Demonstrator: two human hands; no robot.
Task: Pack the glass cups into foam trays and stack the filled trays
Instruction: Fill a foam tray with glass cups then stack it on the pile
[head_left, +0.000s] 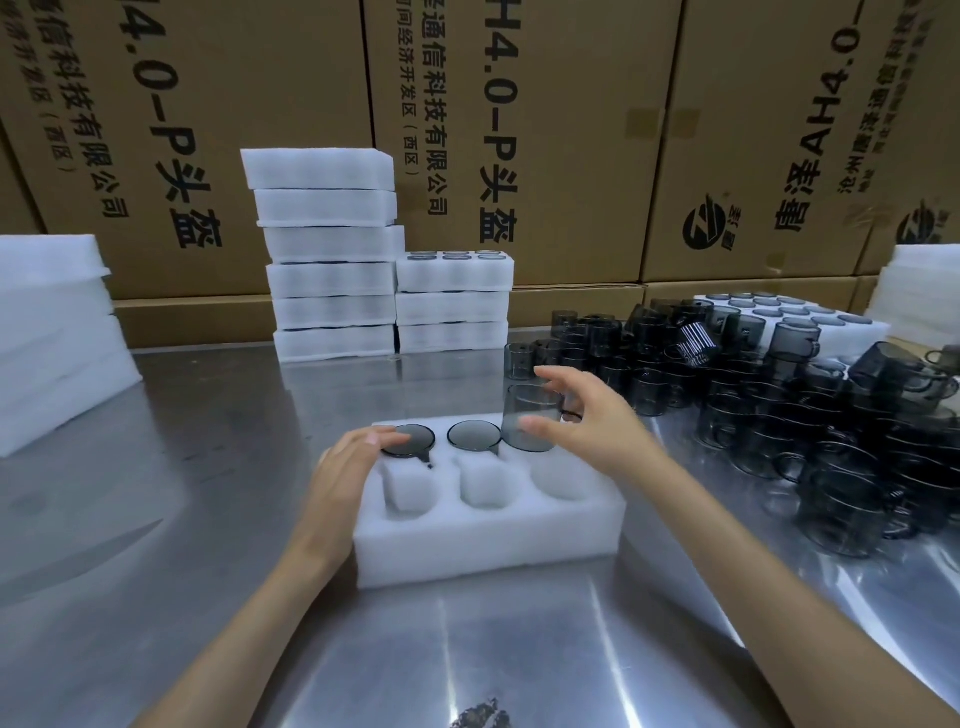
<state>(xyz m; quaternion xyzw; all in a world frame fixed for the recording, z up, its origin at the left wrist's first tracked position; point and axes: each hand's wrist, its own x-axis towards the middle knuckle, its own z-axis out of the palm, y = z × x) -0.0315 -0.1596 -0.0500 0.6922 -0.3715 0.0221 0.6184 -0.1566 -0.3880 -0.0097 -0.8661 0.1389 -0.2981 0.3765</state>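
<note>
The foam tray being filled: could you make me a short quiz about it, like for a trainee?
1. True or false: the foam tray on the metal table already holds six cups.
2. Which hand holds the raised glass cup?
3. Where are the three empty pockets: A near row, B far row?

Key: 1 false, two cups are seated and a third is going in. 2 the right hand; the left hand rests on a seated cup. 3 A.

shiny steel table (208, 519), one open foam tray (488, 540) in the middle, stacked foam trays (332, 260) behind, many grey glass cups (779, 415) at right
</note>
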